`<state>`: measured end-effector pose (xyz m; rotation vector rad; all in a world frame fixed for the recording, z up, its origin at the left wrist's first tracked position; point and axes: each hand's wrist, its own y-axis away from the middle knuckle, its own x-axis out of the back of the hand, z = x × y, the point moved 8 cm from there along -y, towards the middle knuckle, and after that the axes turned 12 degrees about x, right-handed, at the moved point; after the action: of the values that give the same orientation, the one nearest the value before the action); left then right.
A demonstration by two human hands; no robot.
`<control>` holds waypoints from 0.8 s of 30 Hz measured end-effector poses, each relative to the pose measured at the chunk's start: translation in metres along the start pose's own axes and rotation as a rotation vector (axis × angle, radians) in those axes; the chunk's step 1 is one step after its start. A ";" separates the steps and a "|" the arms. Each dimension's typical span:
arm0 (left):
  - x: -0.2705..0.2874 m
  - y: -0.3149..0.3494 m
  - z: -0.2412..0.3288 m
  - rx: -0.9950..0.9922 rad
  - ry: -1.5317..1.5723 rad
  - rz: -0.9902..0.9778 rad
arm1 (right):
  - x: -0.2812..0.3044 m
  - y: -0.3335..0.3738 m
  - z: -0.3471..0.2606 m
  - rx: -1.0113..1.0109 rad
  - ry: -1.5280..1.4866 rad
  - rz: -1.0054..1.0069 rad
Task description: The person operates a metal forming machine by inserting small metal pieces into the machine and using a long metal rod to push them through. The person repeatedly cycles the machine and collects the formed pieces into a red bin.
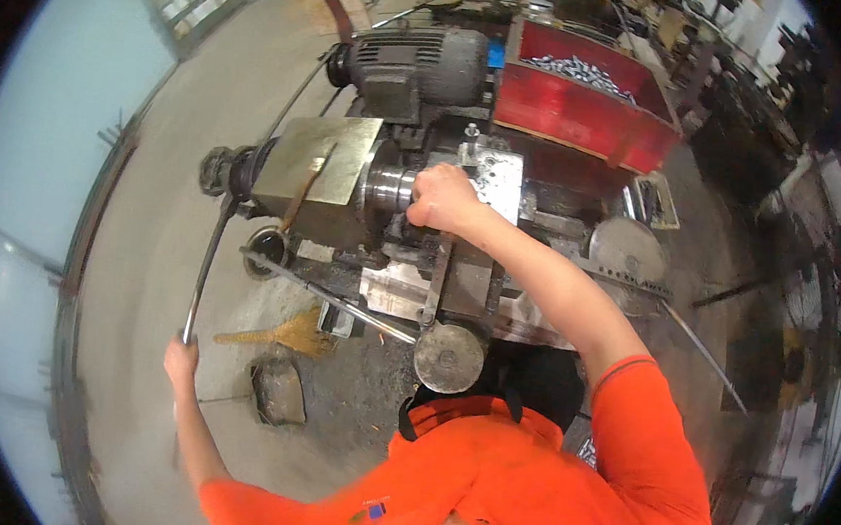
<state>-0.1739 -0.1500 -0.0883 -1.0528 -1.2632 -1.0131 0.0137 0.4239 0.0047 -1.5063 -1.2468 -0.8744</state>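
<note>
My left hand [181,358] is wrapped round the lower end of a long dark metal lever [208,272], which runs up to the left end of a lathe's headstock [319,173]. At the right end of that headstock sits a shiny round chuck [387,188]. Against its face my right hand [442,196] is closed, its fingers curled. Whatever lies inside those fingers is hidden by the hand. Just beyond this hand is the bright metal tool slide [497,182] with an upright bolt [471,134].
Behind the headstock stands a grey electric motor [417,67]. A red box [587,108] of small metal parts sits at the back right. Close to my body are a round handwheel [449,358] and a slanting rod [340,303]. A straw broom [284,336] and a pan [278,391] lie on the floor.
</note>
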 end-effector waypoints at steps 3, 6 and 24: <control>-0.014 -0.056 -0.052 0.187 -0.081 0.055 | -0.006 -0.005 -0.006 0.029 -0.041 -0.050; 0.011 -0.009 0.013 0.073 0.010 0.079 | -0.007 -0.001 0.003 0.013 -0.042 -0.066; 0.035 0.163 0.071 0.086 0.172 0.133 | 0.143 0.051 0.044 -0.020 0.197 0.458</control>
<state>-0.0299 -0.0441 -0.0596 -0.9494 -1.0737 -0.9191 0.0928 0.5067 0.1143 -1.5922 -0.7092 -0.7075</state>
